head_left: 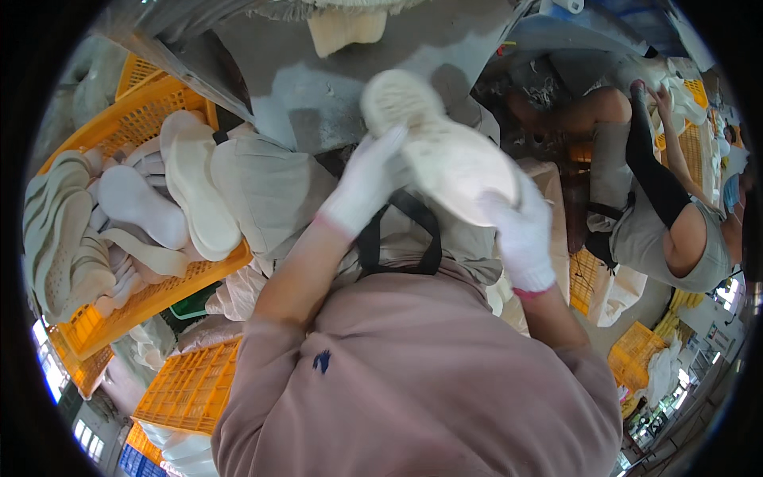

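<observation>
Left hand [369, 175], right hand [526, 238]: gloved, matt white knit cloth. Sole [457, 163] between them: matt, pitted toward left hand; foam or rubber, too blurred to be sure. Left of left hand: perforated crate [171, 298], smooth plastic. Below both: shirt [429, 358], matt cloth.

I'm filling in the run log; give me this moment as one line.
left hand: holding white shoe sole near heel | right hand: holding its forefoot edge | yellow crate at left: piled soles inside
</observation>
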`<state>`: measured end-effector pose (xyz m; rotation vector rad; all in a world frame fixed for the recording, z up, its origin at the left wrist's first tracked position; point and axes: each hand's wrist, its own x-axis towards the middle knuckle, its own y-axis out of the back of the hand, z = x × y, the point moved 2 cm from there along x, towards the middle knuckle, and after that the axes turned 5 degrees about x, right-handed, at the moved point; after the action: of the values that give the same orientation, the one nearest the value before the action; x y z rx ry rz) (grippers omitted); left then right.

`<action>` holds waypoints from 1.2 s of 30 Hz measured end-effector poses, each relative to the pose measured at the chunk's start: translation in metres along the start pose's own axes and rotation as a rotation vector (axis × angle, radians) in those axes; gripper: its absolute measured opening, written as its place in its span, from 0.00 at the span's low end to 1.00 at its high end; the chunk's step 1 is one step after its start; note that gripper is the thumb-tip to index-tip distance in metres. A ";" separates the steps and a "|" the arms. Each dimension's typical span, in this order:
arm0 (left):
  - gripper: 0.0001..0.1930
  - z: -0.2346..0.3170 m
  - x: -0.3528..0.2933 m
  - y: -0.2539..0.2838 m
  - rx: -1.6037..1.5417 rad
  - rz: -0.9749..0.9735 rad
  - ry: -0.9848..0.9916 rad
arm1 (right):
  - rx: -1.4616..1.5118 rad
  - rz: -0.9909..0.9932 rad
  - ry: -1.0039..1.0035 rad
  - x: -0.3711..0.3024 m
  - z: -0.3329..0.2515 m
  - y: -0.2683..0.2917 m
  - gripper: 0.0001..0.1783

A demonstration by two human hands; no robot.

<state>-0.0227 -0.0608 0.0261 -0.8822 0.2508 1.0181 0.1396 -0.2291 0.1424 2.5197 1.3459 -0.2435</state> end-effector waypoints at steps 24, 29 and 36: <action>0.27 0.098 0.069 0.014 0.556 -0.230 -0.173 | -1.019 -0.050 0.860 0.246 -0.039 -0.073 0.11; 0.13 0.041 0.106 -0.079 -0.129 -0.129 -0.418 | -0.558 -0.066 0.588 0.168 -0.052 -0.049 0.29; 0.23 0.067 0.166 -0.089 0.564 0.067 -0.494 | -0.331 0.317 0.481 0.183 -0.042 -0.042 0.48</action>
<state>0.1250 0.0744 0.0220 -0.1018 0.1345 1.1166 0.2067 -0.0489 0.1256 2.5310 0.9927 0.6315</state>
